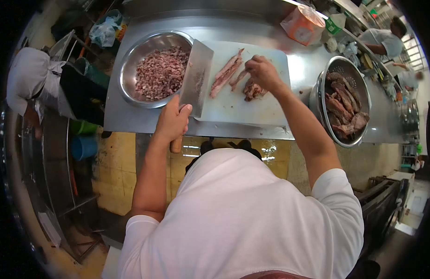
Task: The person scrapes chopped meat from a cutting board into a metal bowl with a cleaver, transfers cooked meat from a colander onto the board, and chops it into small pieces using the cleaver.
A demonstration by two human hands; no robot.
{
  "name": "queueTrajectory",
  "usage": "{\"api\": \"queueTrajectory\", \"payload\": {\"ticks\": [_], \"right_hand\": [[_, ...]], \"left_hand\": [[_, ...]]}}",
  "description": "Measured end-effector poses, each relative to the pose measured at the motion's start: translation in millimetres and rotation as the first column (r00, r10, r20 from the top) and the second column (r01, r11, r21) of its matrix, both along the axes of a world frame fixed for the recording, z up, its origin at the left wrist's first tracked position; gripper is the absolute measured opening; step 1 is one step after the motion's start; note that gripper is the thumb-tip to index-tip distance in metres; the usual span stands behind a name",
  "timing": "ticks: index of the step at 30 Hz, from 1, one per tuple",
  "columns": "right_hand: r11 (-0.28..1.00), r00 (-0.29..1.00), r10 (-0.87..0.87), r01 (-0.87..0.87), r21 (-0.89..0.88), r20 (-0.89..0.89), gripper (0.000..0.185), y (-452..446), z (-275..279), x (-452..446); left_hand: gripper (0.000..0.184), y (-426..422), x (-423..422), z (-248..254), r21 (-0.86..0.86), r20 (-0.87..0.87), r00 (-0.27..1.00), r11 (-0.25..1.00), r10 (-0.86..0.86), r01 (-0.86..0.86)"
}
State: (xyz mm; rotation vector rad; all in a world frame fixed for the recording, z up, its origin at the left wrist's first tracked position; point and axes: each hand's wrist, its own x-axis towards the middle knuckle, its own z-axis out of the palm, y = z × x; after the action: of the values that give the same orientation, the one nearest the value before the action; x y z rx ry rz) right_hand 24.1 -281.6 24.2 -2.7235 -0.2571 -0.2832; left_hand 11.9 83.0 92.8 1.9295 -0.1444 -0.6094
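Observation:
My left hand [172,122] is wrapped round the wooden handle of a wide cleaver [196,76]. The blade stands over the left edge of the white cutting board [252,116], beside the steel bowl. My right hand [264,72] is over the board, its fingers pinching a thin strip of meat [237,81]. A long strip of cooked meat [226,73] lies just left of it, and a small heap of meat pieces [254,89] sits beneath the hand. Small cubes of diced meat [161,72] fill much of the steel bowl [126,76].
On the right of the steel table [215,25], a colander [324,111] holds large meat pieces [347,104]. An orange and white package [304,24] stands at the back. One person [36,83] is at the far left; others [385,39] work at the right. A blue bucket [83,148] is below.

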Motion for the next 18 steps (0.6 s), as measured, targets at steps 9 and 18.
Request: {"api": "queueTrajectory", "payload": {"ticks": [9,18], "right_hand": [[0.958,0.957,-0.220,0.175,0.228,0.190,0.018,-32.4,1.2,-81.7],[0.971,0.973,-0.222,0.214,0.109,0.068,0.028,-35.3,-42.5,-136.5]], "left_hand": [[0.017,-60.7,-6.1,-12.8,0.058,-0.007,0.947,0.945,-0.323,0.322],[0.020,-119.2,-32.4,-9.8,0.428,0.333,0.707,0.769,-0.623,0.476]]}}
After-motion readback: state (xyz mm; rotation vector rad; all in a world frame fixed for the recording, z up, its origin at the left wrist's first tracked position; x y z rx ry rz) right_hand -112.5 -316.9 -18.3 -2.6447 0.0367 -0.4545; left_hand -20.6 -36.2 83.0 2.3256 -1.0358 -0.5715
